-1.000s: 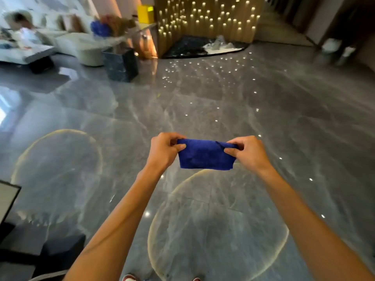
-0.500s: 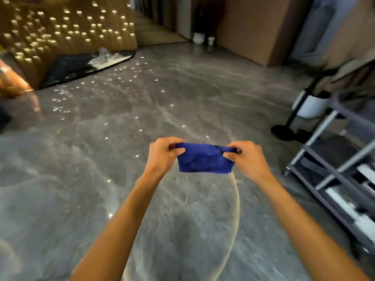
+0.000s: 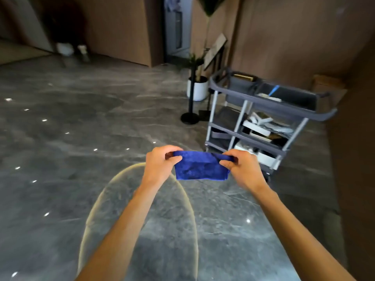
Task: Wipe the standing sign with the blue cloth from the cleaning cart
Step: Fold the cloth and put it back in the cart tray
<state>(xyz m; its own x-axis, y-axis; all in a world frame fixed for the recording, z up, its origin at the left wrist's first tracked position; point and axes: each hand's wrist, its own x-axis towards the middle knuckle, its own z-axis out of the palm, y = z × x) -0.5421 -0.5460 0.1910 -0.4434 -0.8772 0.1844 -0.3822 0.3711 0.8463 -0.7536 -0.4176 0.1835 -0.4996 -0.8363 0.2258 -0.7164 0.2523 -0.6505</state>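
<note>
I hold a folded blue cloth [image 3: 199,168] stretched between both hands at chest height above the floor. My left hand [image 3: 160,164] pinches its left top corner and my right hand [image 3: 241,168] pinches its right top corner. The grey three-shelf cleaning cart [image 3: 263,120] stands ahead on the right, just beyond my right hand. Behind the cart a standing sign [image 3: 215,50] with a tilted pale panel sits on a black post with a round base [image 3: 189,118].
A white planter [image 3: 199,88] with a thin plant stands beside the sign post. Brown wood walls run along the back and right, with a dark doorway [image 3: 176,27] between them. Polished grey marble floor [image 3: 81,138] spreads to the left. A cardboard box [image 3: 328,86] sits by the right wall.
The view has swung right: the lit wall and sofa area have left the frame, and the cart, sign and planter have come fully into view. Both hands still hold the cloth the same way.
</note>
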